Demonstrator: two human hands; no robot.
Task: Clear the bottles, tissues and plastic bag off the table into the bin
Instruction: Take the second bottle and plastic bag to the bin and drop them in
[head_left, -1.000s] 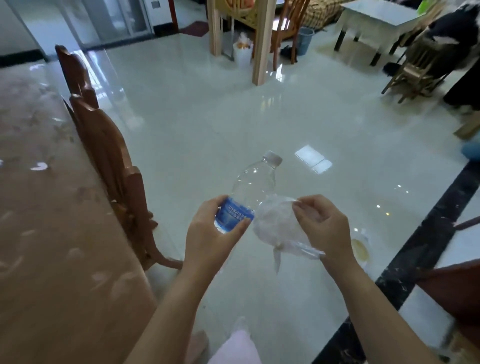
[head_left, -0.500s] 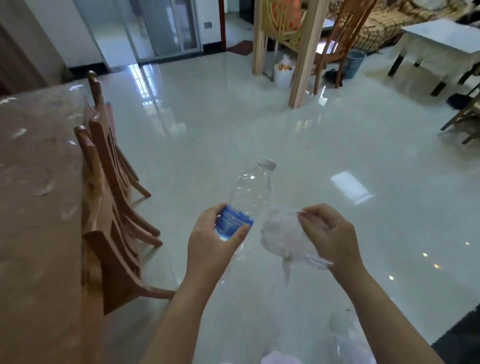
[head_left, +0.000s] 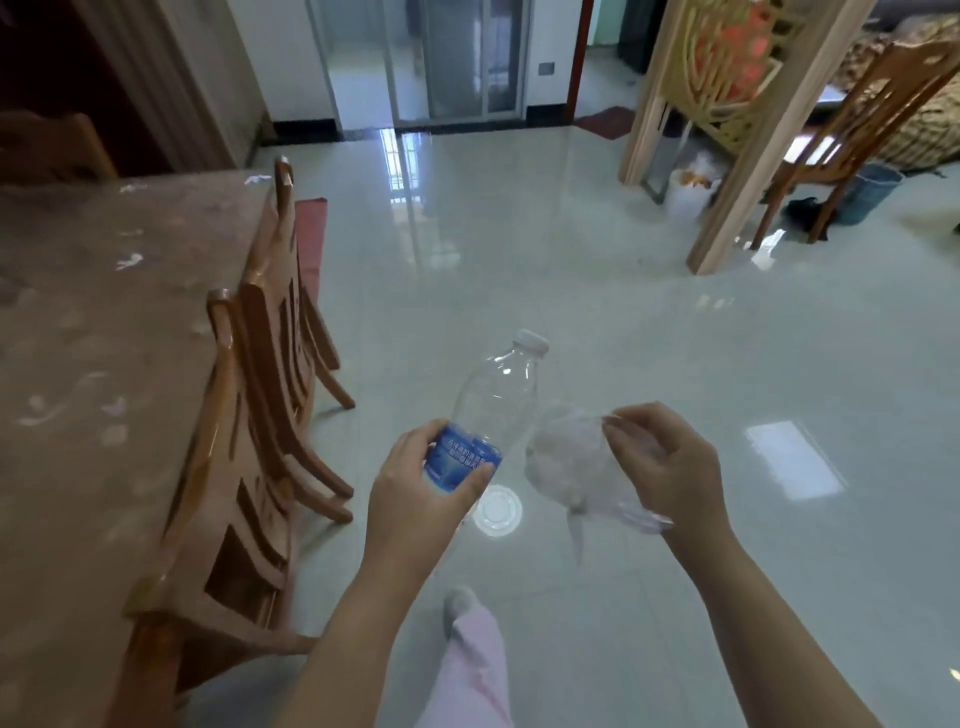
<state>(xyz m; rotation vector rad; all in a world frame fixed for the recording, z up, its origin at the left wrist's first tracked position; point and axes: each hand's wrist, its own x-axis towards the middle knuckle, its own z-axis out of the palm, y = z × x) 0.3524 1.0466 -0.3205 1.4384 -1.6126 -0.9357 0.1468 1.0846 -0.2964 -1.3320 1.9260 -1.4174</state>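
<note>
My left hand (head_left: 415, 493) grips a clear plastic bottle (head_left: 493, 405) by its blue label, with the white cap pointing up and away. My right hand (head_left: 660, 467) pinches a crumpled clear plastic bag (head_left: 566, 462) just right of the bottle, the two almost touching. Both are held above the glossy floor. The brown table (head_left: 104, 322) lies to my left. A white bin (head_left: 691, 189) lined with a bag stands far off beside a wooden post, and a blue bin (head_left: 872, 192) sits further right.
Wooden chairs (head_left: 260, 389) line the table's edge on my left. A wooden post and carved screen (head_left: 727, 130) stand ahead right, with another chair behind. A round white lid (head_left: 497, 512) lies on the floor below my hands. My foot and pink trouser leg (head_left: 467, 654) show below.
The view has swung left and forward: the table and chairs have shifted, and the white bin by the post looks nearer. Both hands keep the same hold on bottle and bag.
</note>
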